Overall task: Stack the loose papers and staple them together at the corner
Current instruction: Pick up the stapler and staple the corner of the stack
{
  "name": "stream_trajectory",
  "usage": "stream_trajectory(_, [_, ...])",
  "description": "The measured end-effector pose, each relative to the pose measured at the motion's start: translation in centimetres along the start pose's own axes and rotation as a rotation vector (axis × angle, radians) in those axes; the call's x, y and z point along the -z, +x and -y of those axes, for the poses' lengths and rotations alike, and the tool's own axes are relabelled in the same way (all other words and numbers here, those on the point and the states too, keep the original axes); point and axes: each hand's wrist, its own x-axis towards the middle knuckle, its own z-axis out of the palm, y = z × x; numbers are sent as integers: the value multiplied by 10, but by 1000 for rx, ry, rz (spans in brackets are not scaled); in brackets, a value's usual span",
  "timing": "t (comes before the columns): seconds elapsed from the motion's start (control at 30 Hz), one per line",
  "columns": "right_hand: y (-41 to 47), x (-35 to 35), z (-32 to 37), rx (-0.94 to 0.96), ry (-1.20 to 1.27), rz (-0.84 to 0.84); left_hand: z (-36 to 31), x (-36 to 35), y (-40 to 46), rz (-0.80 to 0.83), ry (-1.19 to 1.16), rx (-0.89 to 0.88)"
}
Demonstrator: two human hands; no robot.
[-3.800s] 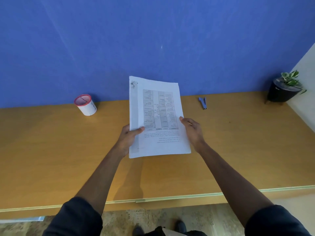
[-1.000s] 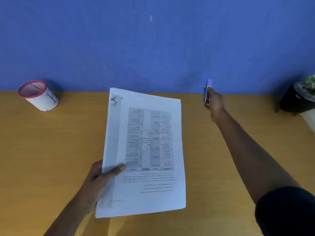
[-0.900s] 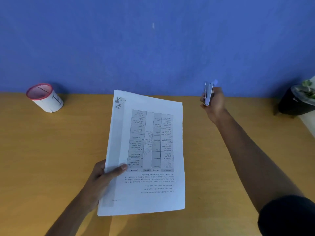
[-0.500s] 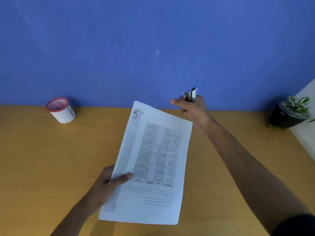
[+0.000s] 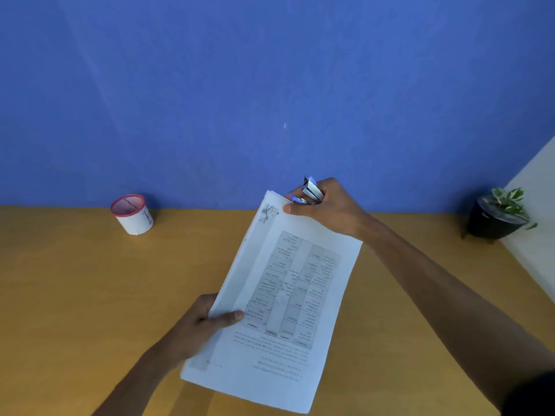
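A stack of white printed papers [image 5: 279,298] with a table on the top sheet is held above the wooden desk [image 5: 75,295], tilted to the right. My left hand [image 5: 198,322] grips its lower left edge, thumb on top. My right hand [image 5: 327,207] holds a small blue and silver stapler [image 5: 310,192] right at the stack's far top edge, close to the left corner with the small tree drawing. The stapler's mouth is hidden by my fingers and the paper.
A white cup with a red rim [image 5: 132,214] stands at the back left of the desk. A black pot with a green plant [image 5: 495,219] sits at the back right by a white wall. A blue wall runs behind the desk.
My right hand picked the stapler up from the back of the desk and carried it left to the stack's top corner. My left hand tilted the stack to the right.
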Motion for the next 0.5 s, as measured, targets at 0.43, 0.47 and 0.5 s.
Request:
stream_trajectory(0.43, [-25,-1,25,108,-7,-106,-27,15,3,119,237,23])
stream_trajectory(0.47, [-28,-1,27,109,-2,-111,-32,14,4,96,238,-2])
stream_trajectory(0.5, [-31,0,29,103,4,-118,-41,11,5,58,229,-33])
